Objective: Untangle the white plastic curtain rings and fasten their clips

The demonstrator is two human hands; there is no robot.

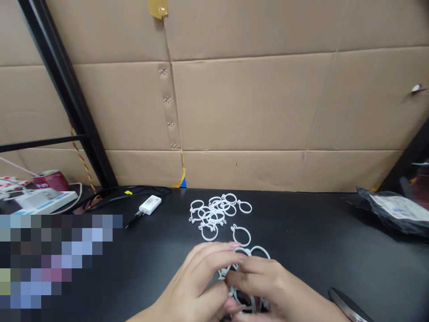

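Note:
My left hand (206, 277) and my right hand (268, 281) meet at the bottom centre, over a cluster of white plastic curtain rings (260, 248) with small eyelets. Both hands have their fingers curled round a white ring (219, 273) between them. Fingers hide much of this cluster, so the exact grip is hard to see. One loose ring (250, 236) lies just beyond my fingertips. Farther back, a heap of similar rings (214, 210) rests on the black table (311, 241).
A white adapter (150, 205) with a black plug lies left of the heap, near black cables (134, 190). A dark plastic package (395, 210) sits at right, a dark rounded object (346, 304) at lower right. Cardboard (241, 103) walls the back; a power strip (50, 205) and can (52, 180) stand left.

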